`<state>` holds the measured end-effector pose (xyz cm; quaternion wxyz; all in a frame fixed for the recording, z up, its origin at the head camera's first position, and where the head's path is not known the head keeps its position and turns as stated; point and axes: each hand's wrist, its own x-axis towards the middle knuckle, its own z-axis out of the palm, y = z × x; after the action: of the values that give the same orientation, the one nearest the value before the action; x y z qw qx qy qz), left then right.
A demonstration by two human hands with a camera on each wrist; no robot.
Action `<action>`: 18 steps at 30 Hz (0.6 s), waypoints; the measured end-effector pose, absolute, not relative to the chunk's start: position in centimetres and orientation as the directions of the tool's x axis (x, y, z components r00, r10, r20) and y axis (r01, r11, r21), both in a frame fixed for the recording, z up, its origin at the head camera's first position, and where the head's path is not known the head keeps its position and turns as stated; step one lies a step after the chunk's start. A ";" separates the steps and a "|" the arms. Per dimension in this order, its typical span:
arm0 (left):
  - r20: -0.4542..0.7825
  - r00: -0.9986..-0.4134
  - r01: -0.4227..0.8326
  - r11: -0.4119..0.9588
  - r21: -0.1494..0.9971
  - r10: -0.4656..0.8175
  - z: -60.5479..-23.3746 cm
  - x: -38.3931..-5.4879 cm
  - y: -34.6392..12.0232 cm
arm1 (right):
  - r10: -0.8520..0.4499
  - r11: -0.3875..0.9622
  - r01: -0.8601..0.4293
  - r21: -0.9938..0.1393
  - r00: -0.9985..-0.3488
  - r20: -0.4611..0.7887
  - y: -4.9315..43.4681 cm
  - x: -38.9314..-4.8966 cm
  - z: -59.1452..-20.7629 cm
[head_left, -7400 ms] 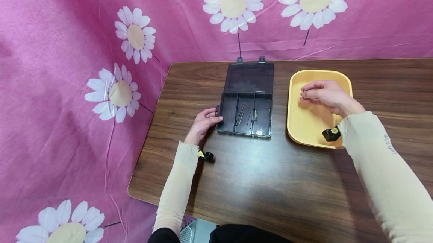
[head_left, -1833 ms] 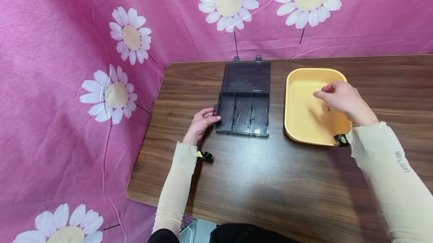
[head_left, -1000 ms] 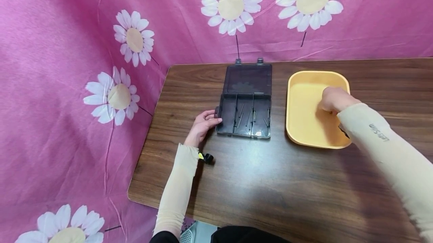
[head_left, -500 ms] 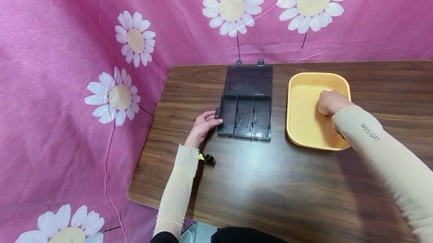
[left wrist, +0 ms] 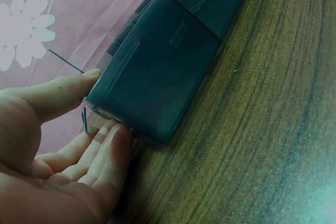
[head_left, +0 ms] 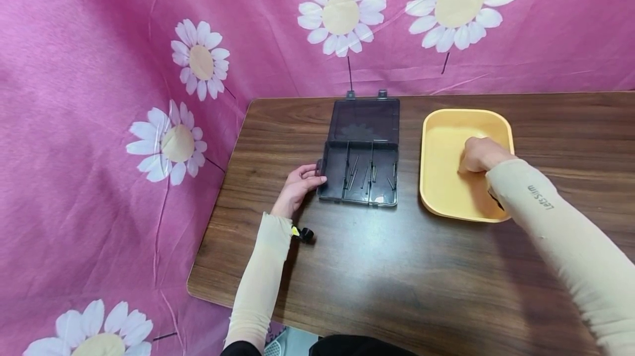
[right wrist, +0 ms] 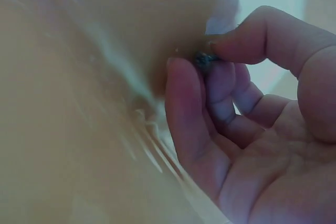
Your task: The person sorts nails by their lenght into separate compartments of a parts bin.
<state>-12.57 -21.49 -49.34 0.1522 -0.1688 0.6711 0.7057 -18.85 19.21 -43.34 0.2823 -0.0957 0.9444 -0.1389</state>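
Observation:
A dark translucent compartment box [head_left: 334, 197] lies with its lid [head_left: 364, 119] folded back, and several screws [head_left: 353, 171] lie in its middle and right compartments. My left hand [head_left: 299, 185] holds the box's left edge. In the left wrist view the thumb [left wrist: 63, 93] is at the rim and the other fingers are against the side wall. Down inside a yellow tray [head_left: 436, 201] is my right hand [head_left: 481, 155], its fingertips hidden from the head view. The right wrist view shows the thumb and fingers pinching a small dark screw [right wrist: 203, 59], mostly hidden by them.
Both containers stand on a brown wood-grain table [head_left: 357, 273], the tray to the right of the box. A pink flowered curtain [head_left: 268, 31] hangs along the back and left edges. Small black wrist cameras [head_left: 306, 235] are strapped to the sleeves.
Since the oldest frame, one more screw lies in the box's right compartment. My right hand has gone down into the tray and shifted slightly left lately. The left hand stays put.

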 end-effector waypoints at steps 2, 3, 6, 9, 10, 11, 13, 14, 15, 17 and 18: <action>-0.448 -0.894 -0.447 -0.055 0.893 -0.012 -49.4 -12.6 -21.5 | -0.257 0.939 -0.089 -0.332 -0.823 -0.506 19.2 -18.9 -43.4; -0.448 -0.894 -0.446 -0.053 0.893 -0.011 -49.4 -12.6 -21.5 | -0.261 0.937 -0.089 -0.339 -0.823 -0.505 19.2 -18.9 -43.5; -0.445 -0.895 -0.444 -0.051 0.894 -0.009 -49.5 -12.5 -21.5 | -0.280 0.924 -0.094 -0.370 -0.825 -0.491 19.3 -19.1 -43.8; -0.440 -0.898 -0.439 -0.056 0.897 -0.008 -49.5 -12.5 -21.5 | -0.302 0.908 -0.097 -0.408 -0.825 -0.478 19.3 -19.4 -43.9; -0.438 -0.899 -0.437 -0.058 0.897 -0.006 -49.5 -12.5 -21.5 | -0.309 0.902 -0.097 -0.422 -0.827 -0.471 19.3 -19.5 -43.9; -0.436 -0.900 -0.435 -0.058 0.899 -0.004 -49.5 -12.5 -21.5 | -0.315 0.895 -0.097 -0.435 -0.829 -0.463 19.4 -19.6 -43.9; -0.436 -0.900 -0.435 -0.060 0.898 -0.006 -49.4 -12.5 -21.5 | -0.322 0.879 -0.082 -0.471 -0.829 -0.457 19.4 -19.7 -43.9; -0.435 -0.900 -0.434 -0.058 0.899 -0.006 -49.4 -12.6 -21.5 | -0.325 0.867 -0.069 -0.493 -0.828 -0.456 19.5 -19.8 -43.9; -0.436 -0.900 -0.435 -0.058 0.899 -0.006 -49.4 -12.6 -21.5 | -0.330 0.853 -0.053 -0.520 -0.825 -0.458 19.5 -19.8 -43.8; -0.443 -0.897 -0.442 -0.054 0.896 -0.009 -49.4 -12.6 -21.5 | -0.331 0.820 -0.005 -0.572 -0.820 -0.468 19.7 -19.9 -43.8; -0.446 -0.895 -0.445 -0.054 0.894 -0.011 -49.4 -12.6 -21.5 | -0.333 0.798 0.023 -0.602 -0.816 -0.473 19.7 -20.0 -43.7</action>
<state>-12.59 -21.53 -49.35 0.1537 -0.1697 0.6703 0.7058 -19.96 19.71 -43.72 0.2911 -0.0858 0.9025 -0.3057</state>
